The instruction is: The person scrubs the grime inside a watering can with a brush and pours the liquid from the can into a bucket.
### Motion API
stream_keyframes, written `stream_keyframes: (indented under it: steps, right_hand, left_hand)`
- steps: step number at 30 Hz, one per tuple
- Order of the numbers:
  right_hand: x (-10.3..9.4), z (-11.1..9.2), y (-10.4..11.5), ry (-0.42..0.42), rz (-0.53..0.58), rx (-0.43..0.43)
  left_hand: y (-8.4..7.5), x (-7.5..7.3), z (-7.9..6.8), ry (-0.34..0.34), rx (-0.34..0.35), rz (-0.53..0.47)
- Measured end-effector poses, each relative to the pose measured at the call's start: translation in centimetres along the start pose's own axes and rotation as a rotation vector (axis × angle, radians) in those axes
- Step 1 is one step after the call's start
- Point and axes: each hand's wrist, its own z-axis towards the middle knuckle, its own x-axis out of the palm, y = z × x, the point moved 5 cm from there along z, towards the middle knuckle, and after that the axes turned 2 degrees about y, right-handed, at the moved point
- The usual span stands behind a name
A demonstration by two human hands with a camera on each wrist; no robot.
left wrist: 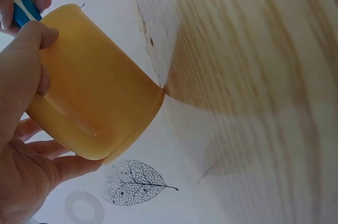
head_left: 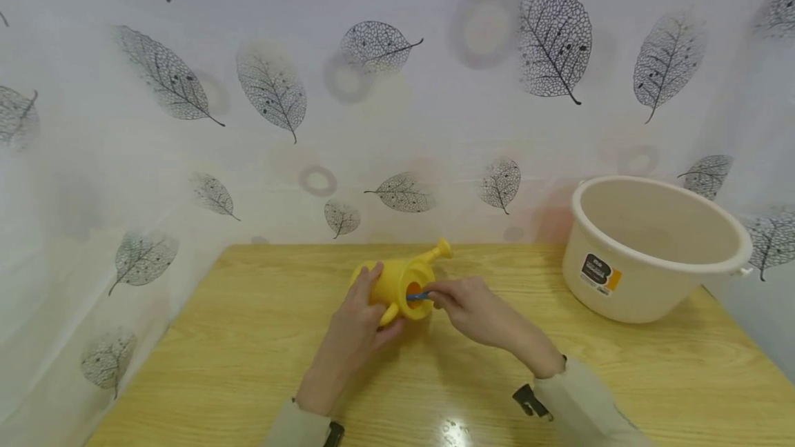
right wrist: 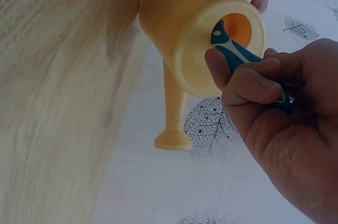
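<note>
My left hand [head_left: 357, 319] grips a yellow watering can [head_left: 390, 283] around its body and handle [left wrist: 68, 115]. The can is tilted, with its round opening [right wrist: 240, 27] turned towards my right hand [head_left: 481, 316]. Its spout [right wrist: 174, 108] ends in a flared head [head_left: 444, 248]. Between thumb and fingers, my right hand holds a slim blue-and-white handled tool [right wrist: 240, 55], whose kind I cannot tell. One end of the tool, with a small hole in it, is at the can's opening. My fingers hide part of the tool.
A large cream bucket [head_left: 633, 288] with a label stands at the right of the wooden table [head_left: 236, 357]. A white curtain printed with leaves [head_left: 404, 123] hangs along the table's back edge and left side.
</note>
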Motion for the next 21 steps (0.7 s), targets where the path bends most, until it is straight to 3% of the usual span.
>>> stream_keyframes:
  steps: [10, 21]
  right_hand:
    - [0.7, 0.1, -0.6, 0.005, 0.083, 0.082]
    - [-0.4, -0.6, -0.6, 0.024, 0.154, 0.201]
  left_hand:
    - [0.0, 0.1, 0.0, 0.003, 0.003, 0.004]
    - [0.0, -0.2, 0.0, 0.020, -0.034, -0.004]
